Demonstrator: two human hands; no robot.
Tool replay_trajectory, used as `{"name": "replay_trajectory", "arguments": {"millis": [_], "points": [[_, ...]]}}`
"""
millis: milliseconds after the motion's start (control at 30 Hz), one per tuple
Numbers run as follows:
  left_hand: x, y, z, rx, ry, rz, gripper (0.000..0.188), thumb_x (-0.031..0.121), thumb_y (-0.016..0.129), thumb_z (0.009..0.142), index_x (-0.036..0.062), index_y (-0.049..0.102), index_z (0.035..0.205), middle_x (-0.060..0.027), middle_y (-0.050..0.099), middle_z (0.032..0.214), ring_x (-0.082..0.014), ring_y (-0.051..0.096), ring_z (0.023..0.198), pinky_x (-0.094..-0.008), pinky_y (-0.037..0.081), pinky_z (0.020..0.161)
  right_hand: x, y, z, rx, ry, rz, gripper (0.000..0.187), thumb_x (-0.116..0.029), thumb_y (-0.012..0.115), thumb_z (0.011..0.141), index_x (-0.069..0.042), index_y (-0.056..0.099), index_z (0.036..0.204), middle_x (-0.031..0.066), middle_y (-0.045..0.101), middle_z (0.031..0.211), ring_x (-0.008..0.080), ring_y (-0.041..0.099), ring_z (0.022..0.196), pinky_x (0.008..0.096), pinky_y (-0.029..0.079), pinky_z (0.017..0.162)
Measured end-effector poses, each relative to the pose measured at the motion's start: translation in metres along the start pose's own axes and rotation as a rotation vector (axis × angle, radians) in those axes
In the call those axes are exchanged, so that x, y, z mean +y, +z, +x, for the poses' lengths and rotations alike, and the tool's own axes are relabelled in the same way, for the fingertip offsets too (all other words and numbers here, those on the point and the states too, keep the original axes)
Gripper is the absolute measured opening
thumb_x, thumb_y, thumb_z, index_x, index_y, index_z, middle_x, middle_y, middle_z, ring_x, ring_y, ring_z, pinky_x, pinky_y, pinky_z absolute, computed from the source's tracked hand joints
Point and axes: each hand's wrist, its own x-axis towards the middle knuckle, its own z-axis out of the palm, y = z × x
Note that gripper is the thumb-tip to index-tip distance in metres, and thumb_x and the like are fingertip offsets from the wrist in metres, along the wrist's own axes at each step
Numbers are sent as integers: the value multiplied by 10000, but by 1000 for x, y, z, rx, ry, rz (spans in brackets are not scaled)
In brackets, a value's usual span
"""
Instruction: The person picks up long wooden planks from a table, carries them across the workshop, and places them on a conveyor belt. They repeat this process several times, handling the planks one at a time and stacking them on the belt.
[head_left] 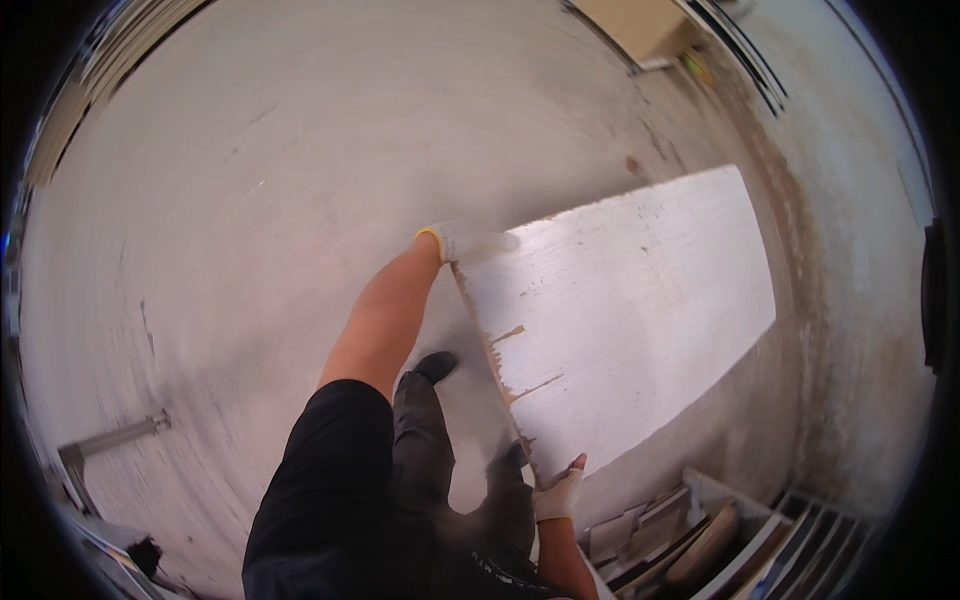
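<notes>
A large white board (640, 290) with chipped brown edges is held in front of me, slanting off to the right. My left hand (475, 243), in a pale knit glove with a yellow cuff, is closed on its far left corner; the fingers are slightly blurred. At the near left corner my right hand (560, 492), also in a pale glove, grips the edge with the thumb over the white face and the other fingers hidden beneath. The board's left edge, between my two hands, shows ragged chips and brown streaks.
Several panels stand in a rack (720, 540) at the lower right. A brown box or panel stack (635, 28) is at the far right, near a stained wall (860, 180). More sheets (110, 70) are stacked at the far left. A grey metal bar (115, 437) juts in at the lower left.
</notes>
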Motion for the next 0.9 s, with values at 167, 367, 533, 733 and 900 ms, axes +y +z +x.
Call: {"name": "replay_trajectory", "arguments": {"millis": [167, 367, 533, 733, 900], "points": [[14, -16, -6, -117, -155, -215, 786, 616, 733, 946, -43, 723, 1375, -191, 727, 1391, -280, 677, 1289, -379, 497, 1109, 17, -1, 15, 107, -144, -4, 651, -498, 553, 1125, -33, 496, 1577, 158, 608, 1530, 331, 651, 1325, 489, 565, 1093], [22, -31, -8, -159, -157, -114, 799, 580, 727, 980, -74, 660, 1434, -188, 719, 1378, -253, 690, 1248, -369, 510, 1085, 32, 5, 29, 398, -340, -194, 710, -479, 601, 1109, 36, 474, 1581, 179, 600, 1538, 317, 614, 1370, 447, 509, 1149], [22, -44, 1, -164, -80, -142, 828, 585, 711, 984, -85, 633, 1464, -203, 706, 1400, -260, 685, 1259, -370, 509, 1083, 32, 37, 26, 678, -390, -482, 792, -541, 574, 1098, 94, 475, 1561, 219, 601, 1536, 330, 577, 1418, 431, 453, 1179], [43, -44, 2, -183, -158, 1, 776, 598, 647, 1020, -84, 667, 1391, -184, 760, 1231, -233, 728, 1111, -369, 551, 991, -1, 64, 17, 847, -324, -770, 809, -614, 544, 1069, 90, 581, 1465, 315, 633, 1466, 449, 593, 1376, 471, 434, 1178], [68, -21, 0, 73, -234, 472, 813, 663, 465, 1066, -65, 697, 1342, -297, 757, 1209, -397, 748, 1112, -471, 556, 1002, -14, 68, 13, 771, -130, -684, 767, -621, 554, 1051, 65, 640, 1382, 325, 655, 1419, 484, 586, 1377, 495, 451, 1161]]}}
